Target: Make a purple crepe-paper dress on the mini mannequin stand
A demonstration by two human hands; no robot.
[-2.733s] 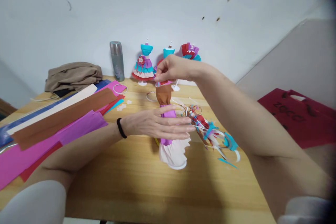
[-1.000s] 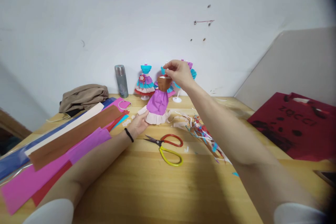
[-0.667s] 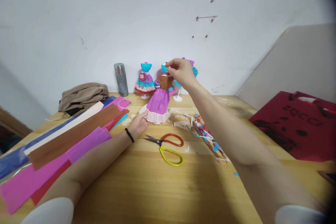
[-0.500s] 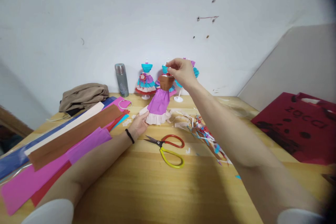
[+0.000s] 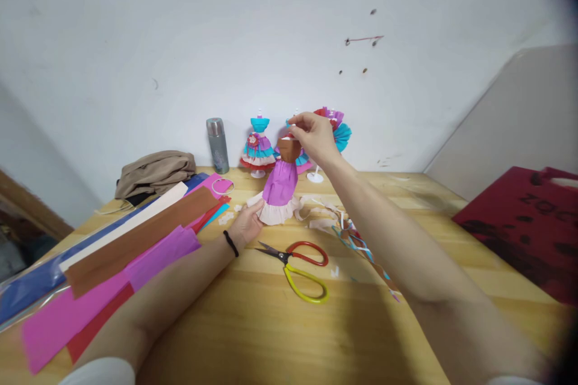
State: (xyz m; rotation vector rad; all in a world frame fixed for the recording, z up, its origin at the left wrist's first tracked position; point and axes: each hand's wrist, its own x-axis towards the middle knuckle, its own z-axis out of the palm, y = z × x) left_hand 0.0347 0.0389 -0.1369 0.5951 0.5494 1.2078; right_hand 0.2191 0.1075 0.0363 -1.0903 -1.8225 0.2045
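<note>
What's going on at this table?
A person is handling a small dress over the table. The left hand holds its pale hem, and the right hand is up at the brown top, fingers bent; what they pinch, if anything, is too small to tell. The dress leans, top toward the right. Scissors lie in front of it, colored sheets to the left, and scraps to the right. More dresses stand behind, by the wall.
</note>
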